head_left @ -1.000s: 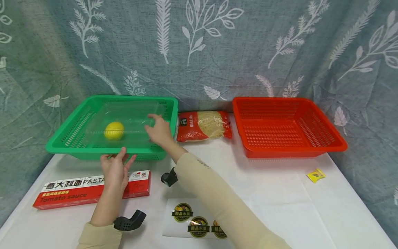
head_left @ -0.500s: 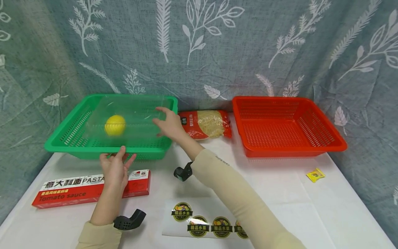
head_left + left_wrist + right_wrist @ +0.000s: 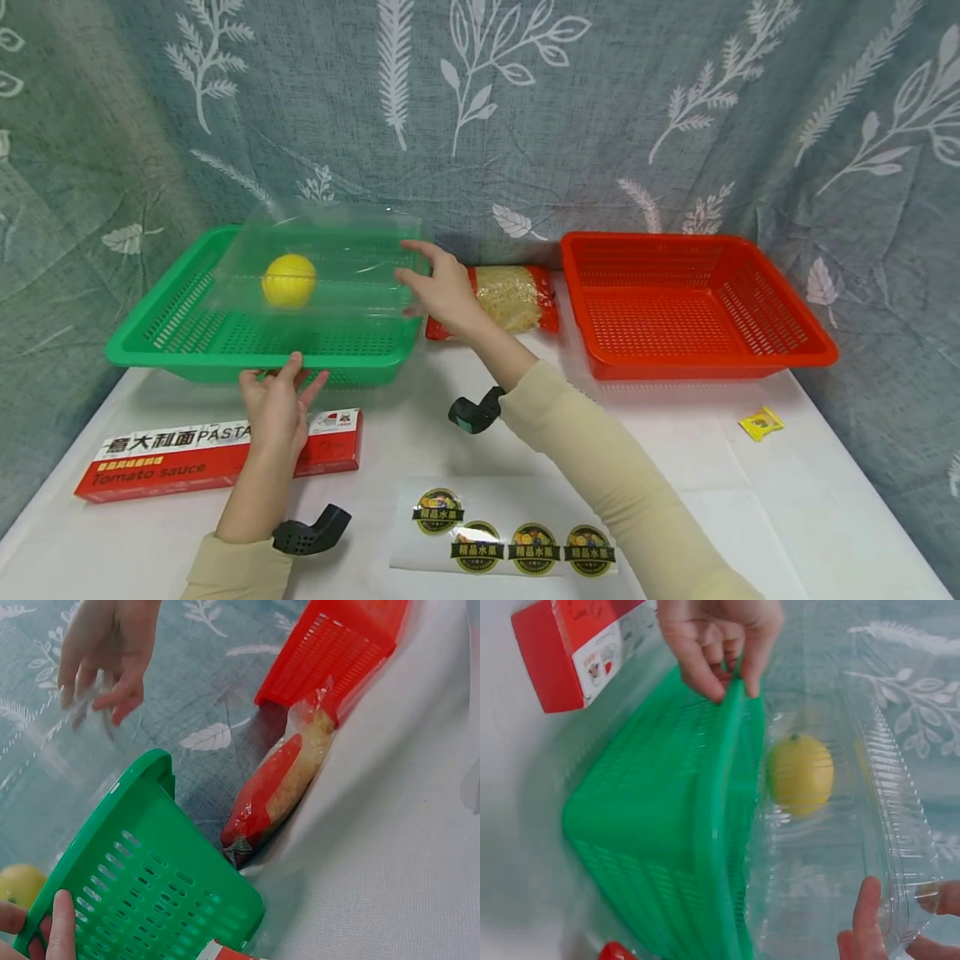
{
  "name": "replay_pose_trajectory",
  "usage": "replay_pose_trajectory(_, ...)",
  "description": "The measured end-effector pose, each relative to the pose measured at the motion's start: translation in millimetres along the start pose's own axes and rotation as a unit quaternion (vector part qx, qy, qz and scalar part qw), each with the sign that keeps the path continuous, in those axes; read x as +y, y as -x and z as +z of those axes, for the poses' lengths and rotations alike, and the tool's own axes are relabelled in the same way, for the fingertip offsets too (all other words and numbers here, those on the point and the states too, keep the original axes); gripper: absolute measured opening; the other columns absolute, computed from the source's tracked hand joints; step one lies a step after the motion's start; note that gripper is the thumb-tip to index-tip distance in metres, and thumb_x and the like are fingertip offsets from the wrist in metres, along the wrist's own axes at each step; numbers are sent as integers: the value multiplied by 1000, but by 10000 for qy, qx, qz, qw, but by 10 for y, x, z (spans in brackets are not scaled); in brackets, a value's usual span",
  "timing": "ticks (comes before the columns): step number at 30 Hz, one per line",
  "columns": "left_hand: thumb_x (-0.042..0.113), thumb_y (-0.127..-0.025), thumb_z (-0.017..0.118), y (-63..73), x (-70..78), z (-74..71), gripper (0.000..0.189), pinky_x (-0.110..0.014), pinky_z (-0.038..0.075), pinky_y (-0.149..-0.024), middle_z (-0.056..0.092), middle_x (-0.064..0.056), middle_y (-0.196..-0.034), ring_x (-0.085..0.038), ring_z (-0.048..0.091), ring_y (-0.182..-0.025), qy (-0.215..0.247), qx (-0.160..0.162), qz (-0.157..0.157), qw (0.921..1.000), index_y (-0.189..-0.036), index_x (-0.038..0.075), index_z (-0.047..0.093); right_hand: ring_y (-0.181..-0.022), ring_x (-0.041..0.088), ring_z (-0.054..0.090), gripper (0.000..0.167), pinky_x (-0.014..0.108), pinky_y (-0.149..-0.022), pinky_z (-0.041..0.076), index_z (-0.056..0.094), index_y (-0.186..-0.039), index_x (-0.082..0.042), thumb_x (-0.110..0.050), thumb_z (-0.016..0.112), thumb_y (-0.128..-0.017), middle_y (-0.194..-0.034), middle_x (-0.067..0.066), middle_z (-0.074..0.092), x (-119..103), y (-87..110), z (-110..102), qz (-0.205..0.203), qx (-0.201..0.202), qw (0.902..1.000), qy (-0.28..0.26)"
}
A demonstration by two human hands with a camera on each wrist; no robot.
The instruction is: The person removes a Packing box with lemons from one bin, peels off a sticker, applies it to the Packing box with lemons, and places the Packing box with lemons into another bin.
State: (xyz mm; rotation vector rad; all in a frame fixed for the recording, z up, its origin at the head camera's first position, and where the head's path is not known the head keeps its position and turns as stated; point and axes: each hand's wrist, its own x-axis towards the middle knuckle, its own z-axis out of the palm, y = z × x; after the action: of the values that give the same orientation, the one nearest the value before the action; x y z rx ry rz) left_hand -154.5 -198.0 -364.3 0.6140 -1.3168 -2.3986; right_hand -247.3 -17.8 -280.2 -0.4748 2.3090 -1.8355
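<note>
My right hand (image 3: 442, 292) pinches the right end of a clear plastic container (image 3: 348, 262), lifted above the green basket. Inside the container lies a yellow lemon (image 3: 289, 281), seen through the plastic. In the right wrist view, my thumb and fingers (image 3: 866, 907) hold the ribbed edge of the container (image 3: 810, 862). My left hand (image 3: 277, 408) grips the front rim of the green basket (image 3: 187, 361), thumb on top. In the left wrist view, part of my left hand (image 3: 64, 926) shows on that rim, and my right hand (image 3: 112, 645) is up beyond it.
A red basket (image 3: 705, 360) stands at the right. Between the baskets lies a pasta bag (image 3: 510, 296). A red-and-white pasta box (image 3: 180, 467) lies under my left forearm. A sticker sheet (image 3: 427, 554) is in front, and a small yellow packet (image 3: 762, 423) at right.
My right hand has moved up and to the right, raising the container and the lemon in it out of the green basket. My left hand has stayed on the rim.
</note>
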Motion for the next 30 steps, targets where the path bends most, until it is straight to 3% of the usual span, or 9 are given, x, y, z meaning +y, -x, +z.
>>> replay_pose_trajectory(7, 16, -92, 53, 5, -3, 0, 47, -24, 53, -69, 40, -2, -106, -14, 49, -92, -55, -20, -20, 10000, -126, 15, 21, -46, 14, 53, 44, 29, -58, 54, 45, -134, -13, -12, 56, -91, -118, 14, 51, -33, 137, -208, -256, 117, 9994, 205)
replay_pose_trajectory(10, 16, -92, 53, 2, -4, 2, 48, -24, 53, -69, 39, -2, -105, -14, 48, -91, -52, -50, -13, 10000, -127, 14, 20, -75, 14, 61, 43, 24, -70, 49, 48, -132, -11, -13, 57, -90, -125, 11, 50, -41, 203, -310, -477, 330, 9957, 722)
replay_pose_trajectory(13, 15, -91, 53, -3, -4, 2, 46, -25, 53, -68, 40, -2, -105, -14, 48, -90, -1, -55, -2, 10000, -125, 15, 22, -91, 21, 56, 42, 26, -69, 43, 50, -130, -9, -13, 56, -90, -120, 13, 53, -46, 276, -415, -609, 381, 9929, 946)
replay_pose_trajectory(15, 15, -91, 53, -7, -3, -1, 45, -25, 54, -68, 40, -2, -105, -14, 49, -89, 42, -61, 8, 10000, -124, 15, 23, -102, 20, 52, 41, 24, -72, 43, 50, -131, -9, -13, 56, -90, -128, 11, 51, -60, 331, -484, -609, 359, 9927, 975)
replay_pose_trajectory(17, 15, -91, 53, -13, -5, -4, 45, -25, 54, -68, 40, -2, -105, -14, 49, -89, 30, -62, 23, 10000, -124, 15, 23, -86, 25, 56, 42, 25, -60, 43, 49, -131, -9, -13, 56, -90, -129, 13, 50, -71, 386, -553, -555, 326, 9935, 938)
replay_pose_trajectory(20, 15, -91, 53, -16, -5, -1, 46, -25, 54, -68, 40, -3, -105, -14, 49, -89, -7, -80, 41, 10000, -125, 14, 21, -90, 16, 54, 43, 22, -54, 41, 49, -131, -11, -14, 57, -90, -138, 7, 43, -89, 470, -648, -479, 364, 9931, 1008)
replay_pose_trajectory(22, 16, -92, 53, -17, -3, 3, 46, -25, 54, -68, 41, -3, -105, -14, 49, -89, -60, -89, 61, 9999, -125, 14, 21, -72, 16, 54, 43, 22, -47, 38, 49, -131, -11, -14, 57, -89, -138, 7, 42, -90, 518, -706, -494, 365, 9931, 997)
replay_pose_trajectory(27, 16, -92, 52, -17, -1, 6, 47, -24, 54, -67, 41, -3, -106, -14, 51, -90, -106, -58, 68, 9999, -126, 15, 21, -46, 11, 43, 43, 21, -44, 39, 49, -131, -10, -14, 56, -89, -137, 8, 43, -62, 614, -837, -609, 317, 9931, 955)
replay_pose_trajectory(30, 15, -92, 51, -17, -5, 7, 48, -24, 54, -67, 42, -4, -107, -13, 52, -89, -125, -25, 70, 9999, -128, 14, 20, -48, 13, 49, 44, 24, -47, 47, 48, -132, -10, -14, 56, -89, -136, 8, 44, -44, 675, -904, -519, 269, 9950, 813)
